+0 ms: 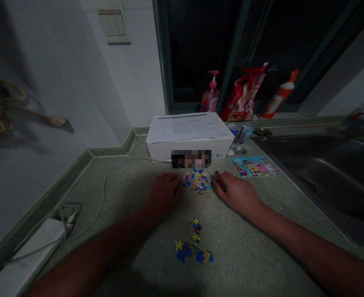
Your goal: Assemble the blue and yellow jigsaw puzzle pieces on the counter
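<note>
A heap of small jigsaw puzzle pieces (197, 180), blue, yellow and pinkish, lies on the green-grey speckled countertop (132, 247). My left hand (166, 190) rests palm down against the heap's left edge, its fingers bent and thumb apart. On the opposite side my right hand (237, 190) lies with fingers loosely spread, its thumb close to the pieces. A stray puzzle piece (217, 172) sits by the right fingertips; whether they touch it is unclear. Nearer to me is a separate loose group of blue and yellow puzzle pieces (196, 247), some overlapping or joined.
Behind the heap stands a white box (188, 144) with a printed sheet on top and a phone-like dark screen against it. A colourful cartoon picture card (255, 166) lies right, before a metal sink (330, 173). A power strip (30, 251) with a white cable is at left.
</note>
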